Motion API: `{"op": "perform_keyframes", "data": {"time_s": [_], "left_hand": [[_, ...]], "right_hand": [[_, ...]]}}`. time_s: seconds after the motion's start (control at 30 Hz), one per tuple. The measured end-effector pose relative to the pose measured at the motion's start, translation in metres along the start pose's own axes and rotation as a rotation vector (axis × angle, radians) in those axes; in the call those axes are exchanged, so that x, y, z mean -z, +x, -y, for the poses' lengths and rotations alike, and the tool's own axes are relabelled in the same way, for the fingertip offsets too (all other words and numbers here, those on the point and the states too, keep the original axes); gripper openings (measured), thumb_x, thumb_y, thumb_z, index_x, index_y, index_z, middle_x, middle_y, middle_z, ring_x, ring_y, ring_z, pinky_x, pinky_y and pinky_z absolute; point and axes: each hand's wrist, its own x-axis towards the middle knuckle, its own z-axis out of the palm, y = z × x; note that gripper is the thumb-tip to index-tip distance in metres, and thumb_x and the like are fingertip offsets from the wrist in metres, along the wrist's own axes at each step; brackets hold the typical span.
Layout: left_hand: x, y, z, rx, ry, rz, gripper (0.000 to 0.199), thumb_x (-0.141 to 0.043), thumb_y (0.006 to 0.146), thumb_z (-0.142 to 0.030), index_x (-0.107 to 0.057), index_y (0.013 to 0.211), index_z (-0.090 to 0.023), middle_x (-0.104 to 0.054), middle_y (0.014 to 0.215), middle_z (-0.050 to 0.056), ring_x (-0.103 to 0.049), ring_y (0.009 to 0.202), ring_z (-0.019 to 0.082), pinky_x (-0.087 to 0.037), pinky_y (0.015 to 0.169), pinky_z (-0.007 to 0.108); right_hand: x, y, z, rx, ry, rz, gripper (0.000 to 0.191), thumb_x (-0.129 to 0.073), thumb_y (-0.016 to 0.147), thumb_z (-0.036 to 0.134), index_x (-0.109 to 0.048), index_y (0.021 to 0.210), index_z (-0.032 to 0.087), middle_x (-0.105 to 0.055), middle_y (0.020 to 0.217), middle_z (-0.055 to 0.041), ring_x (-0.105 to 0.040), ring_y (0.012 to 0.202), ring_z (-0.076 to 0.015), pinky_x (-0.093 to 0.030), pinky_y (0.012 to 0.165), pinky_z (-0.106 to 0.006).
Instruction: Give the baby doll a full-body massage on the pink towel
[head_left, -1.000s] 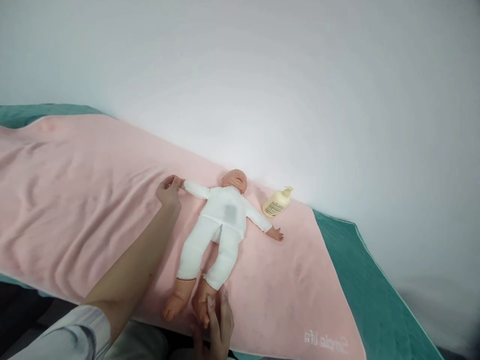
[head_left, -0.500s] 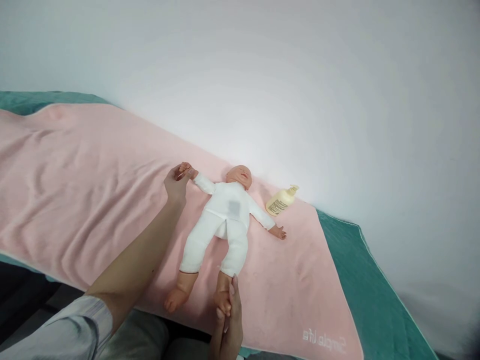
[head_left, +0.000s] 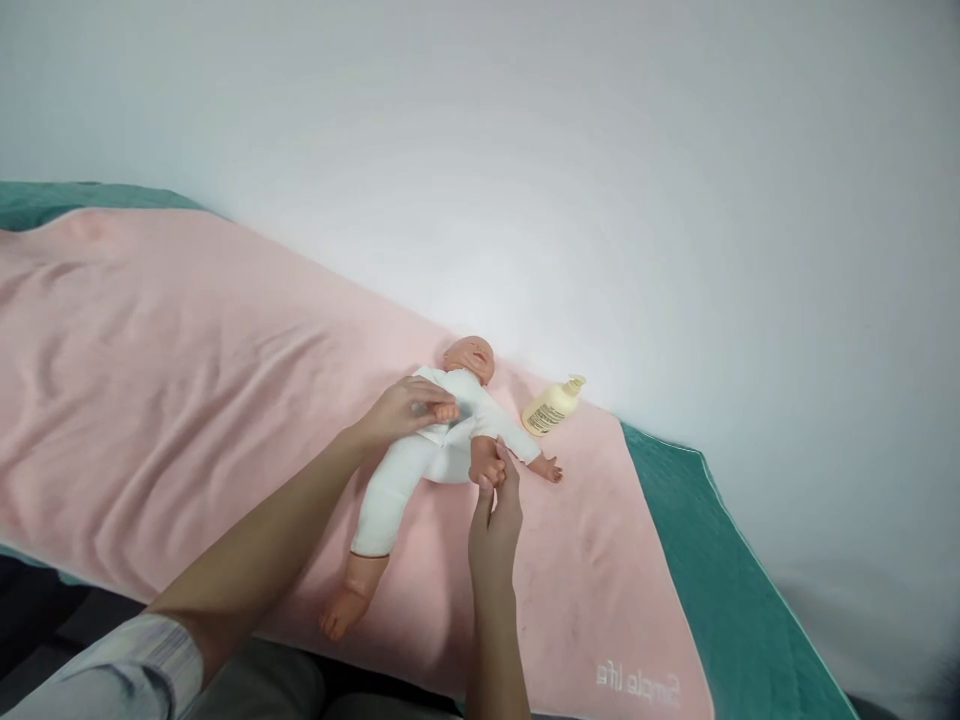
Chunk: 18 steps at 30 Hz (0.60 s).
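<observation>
A baby doll with a white cloth body lies on its back on a pink towel. My left hand is closed round the doll's hand and holds it over the belly. With my right hand I grip the doll's foot, and that leg is bent up toward the trunk. The doll's other leg lies straight toward me, its bare foot on the towel. Its other arm is stretched out to the right, the small hand free.
A pale yellow pump bottle lies tilted on the towel, right of the doll's head. Green cloth shows beneath the towel at the right and far left. A white wall rises behind. My legs are below the near edge.
My left hand has brought the doll's hand from out at the side in over its belly. My right hand has pushed the held foot up, bending that leg.
</observation>
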Motion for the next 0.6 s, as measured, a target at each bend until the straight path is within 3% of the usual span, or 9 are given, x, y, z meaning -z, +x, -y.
{"op": "perform_keyframes", "data": {"time_s": [0.1, 0.23, 0.33, 0.43, 0.53, 0.6], "left_hand": [[-0.003, 0.000, 0.000, -0.075, 0.035, 0.099, 0.017, -0.070, 0.078, -0.030, -0.076, 0.093, -0.028, -0.075, 0.096, 0.003, -0.067, 0.095, 0.023, -0.046, 0.093, 0.039], [-0.002, -0.001, 0.000, -0.020, -0.033, 0.051, 0.017, -0.071, 0.077, -0.031, -0.076, 0.093, -0.027, -0.074, 0.096, 0.004, -0.067, 0.096, 0.023, -0.047, 0.093, 0.039], [0.006, 0.000, 0.002, 0.187, -0.170, -0.146, 0.026, -0.077, 0.070, -0.033, -0.076, 0.094, -0.021, -0.073, 0.100, 0.006, -0.065, 0.099, 0.026, -0.048, 0.094, 0.040], [0.018, 0.002, 0.009, 0.331, -0.377, -0.451, 0.037, -0.081, 0.064, -0.032, -0.074, 0.097, -0.017, -0.072, 0.103, 0.008, -0.065, 0.099, 0.026, -0.048, 0.095, 0.041], [0.031, 0.004, 0.022, 0.391, -0.617, -0.749, 0.038, -0.081, 0.064, -0.033, -0.071, 0.097, -0.017, -0.069, 0.107, 0.008, -0.063, 0.103, 0.022, -0.049, 0.094, 0.035], [0.038, 0.003, 0.033, 0.482, -0.762, -0.843, 0.032, -0.079, 0.069, -0.032, -0.069, 0.097, -0.020, -0.066, 0.112, 0.006, -0.061, 0.106, 0.017, -0.049, 0.091, 0.028]], "right_hand": [[-0.004, 0.007, 0.001, -0.020, 0.018, -0.021, 0.047, -0.041, 0.095, 0.039, -0.042, 0.140, 0.024, -0.049, 0.141, -0.0082, -0.046, 0.130, -0.0227, -0.042, 0.103, -0.041], [-0.003, 0.000, 0.002, -0.013, 0.031, -0.028, 0.048, -0.041, 0.096, 0.040, -0.042, 0.141, 0.025, -0.047, 0.142, -0.0082, -0.043, 0.132, -0.0220, -0.039, 0.105, -0.040], [0.004, -0.013, 0.002, -0.067, 0.018, -0.016, 0.049, -0.041, 0.096, 0.041, -0.038, 0.143, 0.026, -0.045, 0.144, -0.0082, -0.041, 0.134, -0.0221, -0.040, 0.106, -0.039], [0.013, -0.031, -0.002, -0.082, 0.007, 0.014, 0.051, -0.041, 0.096, 0.042, -0.036, 0.144, 0.025, -0.044, 0.145, -0.0088, -0.040, 0.134, -0.0235, -0.041, 0.105, -0.040], [0.022, -0.054, -0.008, -0.046, 0.002, 0.038, 0.050, -0.042, 0.096, 0.040, -0.039, 0.143, 0.025, -0.045, 0.144, -0.0086, -0.042, 0.134, -0.0243, -0.042, 0.105, -0.042], [0.025, -0.072, -0.012, -0.033, -0.004, 0.036, 0.048, -0.044, 0.096, 0.038, -0.041, 0.142, 0.025, -0.046, 0.144, -0.0081, -0.044, 0.132, -0.0247, -0.044, 0.105, -0.041]]}}
